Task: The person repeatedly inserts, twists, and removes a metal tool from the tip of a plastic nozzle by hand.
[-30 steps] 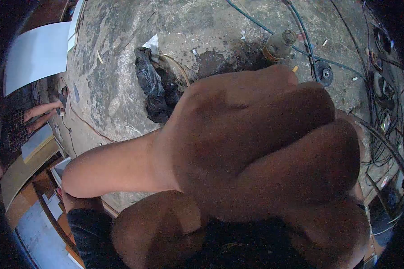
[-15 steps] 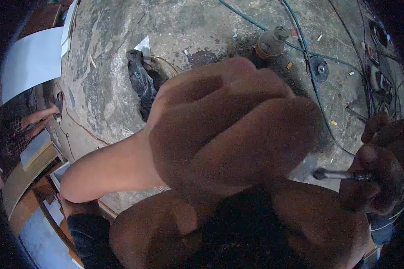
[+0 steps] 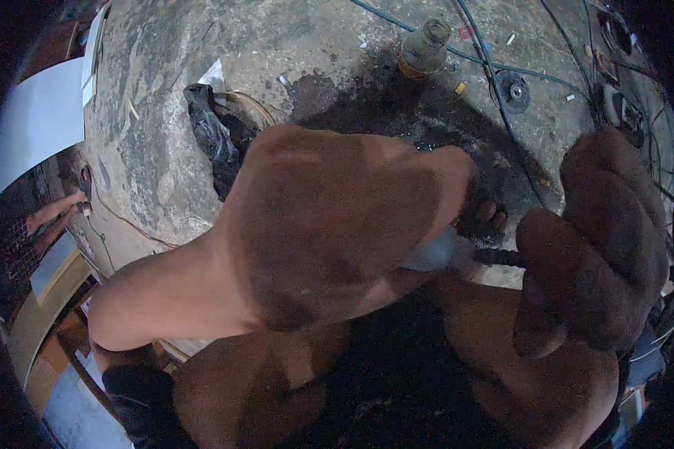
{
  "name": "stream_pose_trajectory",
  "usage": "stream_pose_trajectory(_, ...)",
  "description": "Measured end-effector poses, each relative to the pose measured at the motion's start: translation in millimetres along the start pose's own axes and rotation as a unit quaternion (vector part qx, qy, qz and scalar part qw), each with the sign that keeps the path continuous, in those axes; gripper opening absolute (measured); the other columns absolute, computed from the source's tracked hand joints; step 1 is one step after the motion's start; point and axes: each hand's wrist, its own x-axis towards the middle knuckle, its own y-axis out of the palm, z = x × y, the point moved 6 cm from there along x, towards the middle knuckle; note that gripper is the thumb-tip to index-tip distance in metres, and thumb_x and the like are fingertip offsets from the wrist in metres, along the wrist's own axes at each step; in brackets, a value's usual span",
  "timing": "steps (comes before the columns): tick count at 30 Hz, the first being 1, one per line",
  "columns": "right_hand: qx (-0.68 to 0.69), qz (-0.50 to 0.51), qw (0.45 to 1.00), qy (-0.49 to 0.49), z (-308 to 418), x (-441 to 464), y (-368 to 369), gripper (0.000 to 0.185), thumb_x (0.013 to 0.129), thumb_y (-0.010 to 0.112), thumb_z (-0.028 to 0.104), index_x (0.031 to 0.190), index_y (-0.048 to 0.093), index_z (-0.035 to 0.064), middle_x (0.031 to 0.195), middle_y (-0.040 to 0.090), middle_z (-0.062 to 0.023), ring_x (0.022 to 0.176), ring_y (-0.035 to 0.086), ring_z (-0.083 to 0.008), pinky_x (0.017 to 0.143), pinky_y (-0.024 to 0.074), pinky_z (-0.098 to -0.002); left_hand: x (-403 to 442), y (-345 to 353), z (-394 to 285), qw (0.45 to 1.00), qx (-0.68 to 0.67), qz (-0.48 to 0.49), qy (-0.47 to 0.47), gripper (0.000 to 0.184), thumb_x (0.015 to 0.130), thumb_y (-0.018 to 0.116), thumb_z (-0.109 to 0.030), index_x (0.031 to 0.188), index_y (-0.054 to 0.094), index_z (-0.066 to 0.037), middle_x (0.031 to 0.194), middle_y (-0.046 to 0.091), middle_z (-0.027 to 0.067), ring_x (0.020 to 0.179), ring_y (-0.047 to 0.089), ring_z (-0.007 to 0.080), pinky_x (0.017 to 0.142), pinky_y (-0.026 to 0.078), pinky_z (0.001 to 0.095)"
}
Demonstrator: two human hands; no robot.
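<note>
My left hand point(image 3: 337, 224) fills the middle of the view, its back towards me and its fingers curled down. A pale bluish rounded thing point(image 3: 430, 253) shows just beyond its lower right edge. What that hand grips is mostly hidden behind it. At the right, my right hand point(image 3: 599, 247) is closed on a thin dark rod-like tool point(image 3: 502, 257). The tool points left towards the pale thing; whether they touch I cannot tell. Both hands are above my bent knees.
On the stained concrete floor point(image 3: 157, 150) stand a glass bottle point(image 3: 425, 49), a black plastic bag point(image 3: 210, 135) and a grinding disc point(image 3: 514, 91). A blue hose point(image 3: 487, 63) crosses it. Tangled cables lie at right. Another person's limbs point(image 3: 56, 213) show at left beside a board point(image 3: 41, 120).
My right hand has moved up and left, bringing the rod-like tool nearer my left hand. My left hand has turned and shifted left, and the pale thing now shows beside it.
</note>
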Motion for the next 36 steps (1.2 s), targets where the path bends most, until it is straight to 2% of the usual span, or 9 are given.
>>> stream_pose_trajectory(4,0.015,-0.013,1.0,-0.013,-1,1,1,0.033,0.066,0.069,0.031,0.074,0.063,-0.0001,0.066,0.055,-0.0117,0.05,0.049,-0.0269,0.043,0.0368,-0.0375,4,5,4,0.997,-0.072,0.03,0.024,0.034,0.066,0.072,-0.044,0.071,0.06,-0.012,0.062,0.059,0.0101,0.061,0.063,0.033,0.05,0.047,0.0417)
stream_pose_trajectory(9,0.037,-0.024,0.999,-0.032,1,9,5,0.034,0.063,0.07,0.032,0.073,0.062,-0.0003,0.064,0.053,-0.0113,0.048,0.049,-0.0265,0.041,0.0363,-0.037,5,6,-3,0.995,-0.032,0.09,0.012,0.033,0.067,0.072,-0.039,0.073,0.058,-0.01,0.063,0.058,0.013,0.061,0.062,0.035,0.05,0.045,0.042)
stream_pose_trajectory(15,0.071,-0.054,0.995,-0.044,1,7,4,0.036,0.061,0.07,0.032,0.072,0.062,-0.0004,0.062,0.051,-0.0108,0.047,0.049,-0.026,0.04,0.0356,-0.0364,2,8,-5,0.996,-0.084,-0.01,0.042,0.033,0.066,0.073,-0.034,0.071,0.054,-0.008,0.062,0.055,0.0141,0.059,0.06,0.0366,0.049,0.045,0.0419)
stream_pose_trajectory(18,0.066,-0.064,0.995,0.034,5,8,7,0.03,0.058,0.068,0.028,0.068,0.06,0.0009,0.06,0.047,-0.0093,0.045,0.047,-0.0266,0.038,0.0339,-0.0362,4,6,-5,0.997,-0.079,-0.007,0.007,0.034,0.065,0.073,-0.032,0.071,0.052,-0.007,0.062,0.054,0.0148,0.059,0.06,0.0371,0.049,0.045,0.0414)
stream_pose_trajectory(21,0.004,-0.001,0.997,0.08,8,15,7,0.026,0.057,0.066,0.025,0.068,0.058,0.0029,0.057,0.042,-0.0088,0.044,0.045,-0.0289,0.038,0.0328,-0.0382,6,-2,-10,0.998,-0.04,-0.045,-0.011,0.033,0.066,0.073,-0.03,0.07,0.05,-0.007,0.062,0.053,0.0156,0.059,0.06,0.0375,0.049,0.044,0.0407)
stream_pose_trajectory(24,-0.068,0.077,0.99,0.101,13,32,9,0.024,0.061,0.064,0.024,0.073,0.056,0.0043,0.057,0.04,-0.0108,0.047,0.045,-0.032,0.041,0.035,-0.0416,12,-7,-6,0.997,-0.028,-0.071,0.002,0.032,0.067,0.074,-0.028,0.071,0.05,-0.006,0.061,0.053,0.016,0.059,0.06,0.0377,0.048,0.043,0.0403)
stream_pose_trajectory(30,-0.08,0.046,0.991,0.095,-16,14,27,0.023,0.066,0.063,0.017,0.083,0.055,0.0036,0.068,0.049,-0.0156,0.06,0.052,-0.0367,0.053,0.0414,-0.0448,15,3,30,0.989,-0.021,-0.146,0.008,0.032,0.066,0.077,-0.028,0.075,0.056,-0.006,0.064,0.057,0.0147,0.061,0.061,0.0366,0.05,0.045,0.0384)
stream_pose_trajectory(34,-0.105,0.044,0.989,0.097,-15,16,17,0.019,0.066,0.062,0.012,0.082,0.057,0.0023,0.065,0.048,-0.0151,0.058,0.051,-0.0365,0.052,0.0408,-0.0454,9,2,37,0.982,-0.017,-0.179,0.051,0.023,0.066,0.076,-0.006,0.079,0.056,-0.007,0.064,0.059,0.0128,0.061,0.062,0.0327,0.054,0.049,0.0382)
stream_pose_trajectory(36,-0.11,0.051,0.99,0.075,-9,23,-5,0.017,0.066,0.062,0.011,0.08,0.057,0.0015,0.063,0.049,-0.0146,0.054,0.049,-0.0346,0.05,0.0395,-0.0448,2,-2,47,0.968,-0.031,-0.24,0.063,0.022,0.069,0.079,-0.009,0.077,0.058,-0.01,0.061,0.057,0.0079,0.052,0.055,0.0245,0.049,0.044,0.0336)
